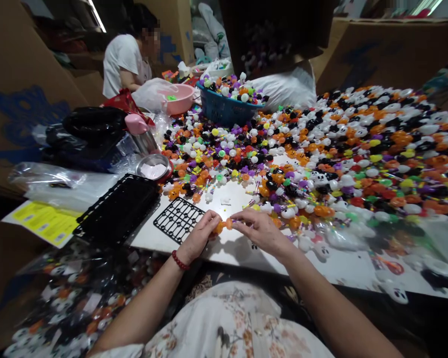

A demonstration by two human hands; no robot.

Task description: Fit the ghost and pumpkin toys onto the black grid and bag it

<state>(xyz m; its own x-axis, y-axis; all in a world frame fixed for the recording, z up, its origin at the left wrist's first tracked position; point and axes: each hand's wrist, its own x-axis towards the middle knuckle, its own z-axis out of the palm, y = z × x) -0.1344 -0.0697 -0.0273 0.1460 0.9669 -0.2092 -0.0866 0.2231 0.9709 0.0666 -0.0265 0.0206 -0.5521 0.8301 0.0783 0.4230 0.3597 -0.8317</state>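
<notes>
Between my two hands, above the front edge of the white table (pixel 220 253), is a small orange plastic piece (pixel 219 227). My left hand (pixel 200 233), with a red bead bracelet at the wrist, pinches its left part. The fingertips of my right hand (pixel 259 229) close on its right end. A black plastic grid (pixel 177 219) lies flat on the table, just left of my left hand and partly behind it. Beyond my hands a small white piece (pixel 226 201) rests on the table.
Colourful small toys (pixel 321 159) are heaped across the back and right. Behind them stands a blue basket (pixel 224 107) of similar pieces. Stacked black trays (pixel 119 209), a metal bowl (pixel 153 166) and plastic bags (pixel 70 184) are at left. A person (pixel 125 64) sits beyond a pink basin (pixel 181 99).
</notes>
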